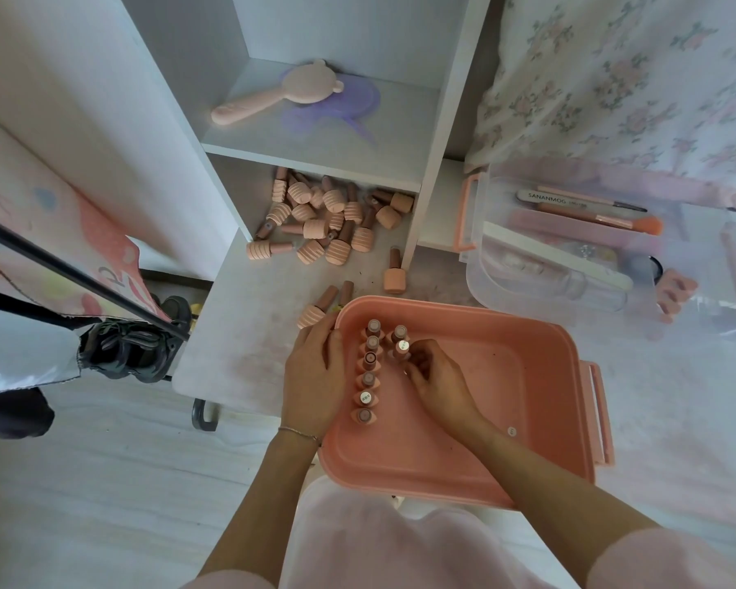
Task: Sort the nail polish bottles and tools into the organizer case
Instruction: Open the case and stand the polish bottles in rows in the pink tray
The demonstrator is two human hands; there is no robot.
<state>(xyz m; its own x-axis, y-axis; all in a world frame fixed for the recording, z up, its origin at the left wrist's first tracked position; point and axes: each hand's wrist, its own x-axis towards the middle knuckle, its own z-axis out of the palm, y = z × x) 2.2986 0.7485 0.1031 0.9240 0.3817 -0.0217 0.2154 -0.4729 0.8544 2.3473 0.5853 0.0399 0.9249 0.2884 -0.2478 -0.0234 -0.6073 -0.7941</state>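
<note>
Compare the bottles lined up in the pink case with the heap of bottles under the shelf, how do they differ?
The bottles in the pink case stand upright in neat rows, caps up; the heap under the shelf lies toppled on its sides, jumbled. The case bottles are few; the heap holds many more. The right hand grips one case bottle while the left hand rests on the case rim; nothing touches the heap. Both share peach bodies and brown caps.

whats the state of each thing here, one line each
pink case: open, on the table, mostly unfilled
bottles in case: standing upright in two rows
left hand: resting on the case's left rim
right hand: fingers curled round the second-row bottle
loose bottles: lying in a heap under the shelf
clear tray: holds files and brushes
pink brush: lying on the shelf
</note>
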